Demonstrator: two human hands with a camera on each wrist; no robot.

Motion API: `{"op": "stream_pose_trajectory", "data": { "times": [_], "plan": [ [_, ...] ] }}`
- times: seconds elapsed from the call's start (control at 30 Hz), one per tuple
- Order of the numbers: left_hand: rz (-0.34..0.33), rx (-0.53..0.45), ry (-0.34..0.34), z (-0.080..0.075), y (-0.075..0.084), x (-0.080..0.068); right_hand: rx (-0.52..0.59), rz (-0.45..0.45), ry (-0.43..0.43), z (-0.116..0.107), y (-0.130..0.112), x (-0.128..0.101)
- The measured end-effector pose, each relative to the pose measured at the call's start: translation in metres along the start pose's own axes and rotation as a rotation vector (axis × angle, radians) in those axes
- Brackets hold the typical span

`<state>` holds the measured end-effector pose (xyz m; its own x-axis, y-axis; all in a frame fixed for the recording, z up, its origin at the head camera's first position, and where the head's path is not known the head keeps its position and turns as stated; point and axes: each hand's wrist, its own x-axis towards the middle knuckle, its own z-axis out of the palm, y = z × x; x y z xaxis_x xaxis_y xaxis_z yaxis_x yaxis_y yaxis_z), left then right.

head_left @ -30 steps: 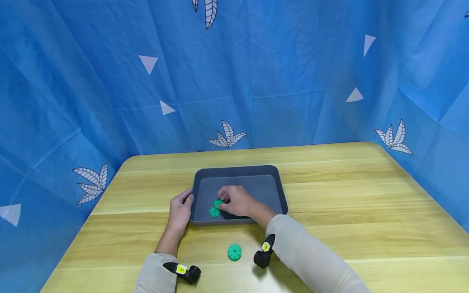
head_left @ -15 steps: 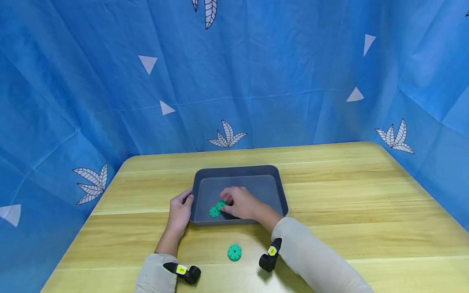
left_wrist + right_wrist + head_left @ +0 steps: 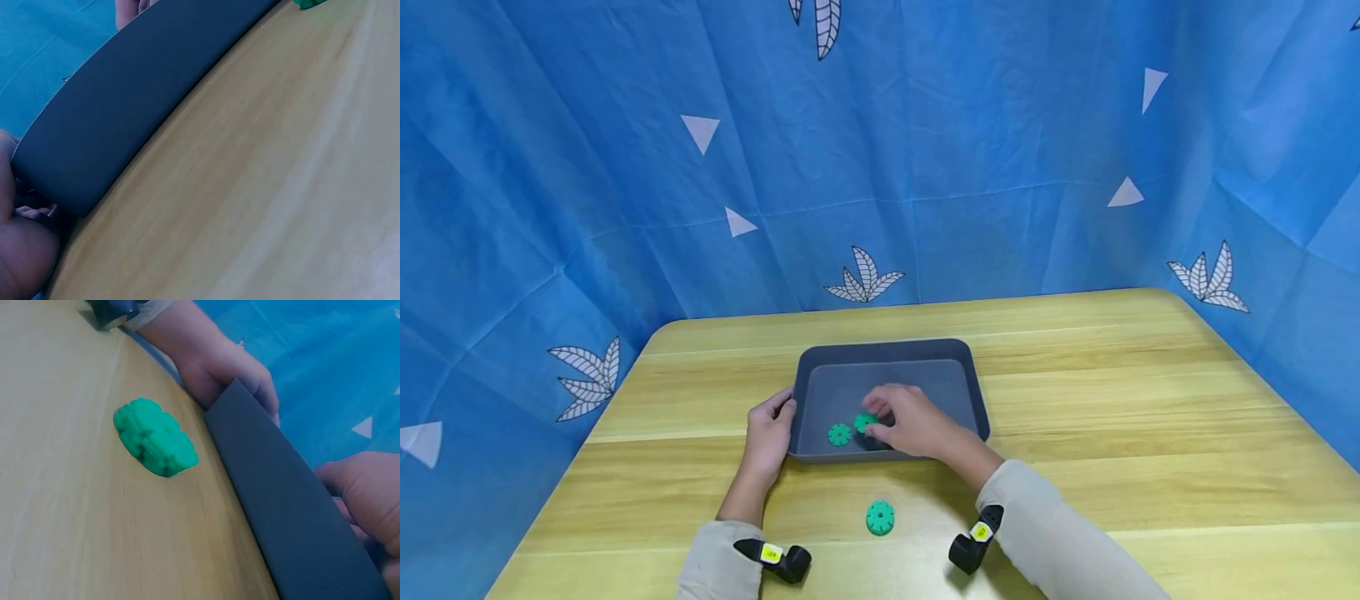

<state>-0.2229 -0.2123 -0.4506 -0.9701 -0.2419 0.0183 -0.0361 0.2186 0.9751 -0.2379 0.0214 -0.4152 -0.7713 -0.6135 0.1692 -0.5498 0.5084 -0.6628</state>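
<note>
Your left hand (image 3: 767, 440) grips the near left corner of the dark grey tray (image 3: 887, 352), thumb over the rim and fingers curled against the outer wall; the left wrist view shows that same wall (image 3: 144, 106) lying flat on the wooden table (image 3: 1112, 433). Your right hand (image 3: 913, 421) reaches over the near wall into the tray, and its fingertips pinch a green gear disc (image 3: 866, 422) just above the tray floor. A second green disc (image 3: 839, 434) lies flat on the tray floor just to the left of the held one, close to it but apart. A third green disc (image 3: 880, 517) lies on the table outside the tray, near its front wall and between your two forearms; the right wrist view shows it (image 3: 155, 437) beside the tray's outer wall
</note>
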Motion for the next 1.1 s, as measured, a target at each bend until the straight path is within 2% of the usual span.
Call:
{"op": "stream_pose_trajectory", "data": {
  "times": [0.6,0.97,1.1],
  "plan": [
    [0.010,0.008,0.005,-0.001,0.001,0.000,0.046,-0.017,0.120,-0.012,0.000,-0.024],
    [0.009,0.001,-0.002,0.000,0.001,-0.001,0.028,-0.025,0.121,-0.021,-0.010,-0.038],
    [0.012,0.008,-0.003,-0.001,0.002,-0.001,0.040,-0.053,0.108,-0.022,-0.018,-0.045]
  ]
}}
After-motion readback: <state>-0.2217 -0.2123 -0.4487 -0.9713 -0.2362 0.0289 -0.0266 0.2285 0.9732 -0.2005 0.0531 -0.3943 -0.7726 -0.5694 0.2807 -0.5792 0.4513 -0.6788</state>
